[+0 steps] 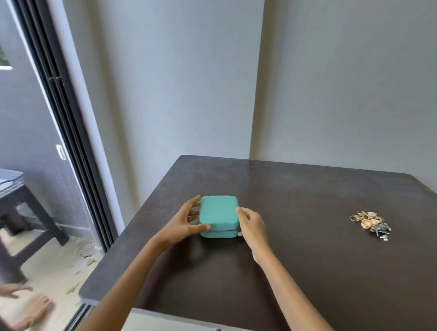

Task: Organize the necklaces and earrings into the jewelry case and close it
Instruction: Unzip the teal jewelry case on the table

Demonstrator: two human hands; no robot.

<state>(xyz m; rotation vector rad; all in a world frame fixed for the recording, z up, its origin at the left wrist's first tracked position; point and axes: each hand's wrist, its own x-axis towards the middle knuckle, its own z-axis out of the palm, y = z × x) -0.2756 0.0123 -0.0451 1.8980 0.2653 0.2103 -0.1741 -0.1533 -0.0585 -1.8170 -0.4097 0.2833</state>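
Your forearms reach in from the near edge, and your left hand (184, 226) grips the left side of the teal jewelry case (218, 216), thumb on the front seam and fingers curled round the far corner. Your right hand (252, 226) holds the right side, its fingers pressed against the lid's edge. The case sits on the dark tabletop (316, 276) toward its left half, and its lid looks down, with only a thin seam showing — so it has yet to be opened. Well apart to the right lies the jewelry pile (371, 224), a small tangle of gold and silver pieces; necklaces and earrings cannot be told apart in it. I judge the task barely begun: nothing is packed yet, and opening, sorting, filling and closing all remain.
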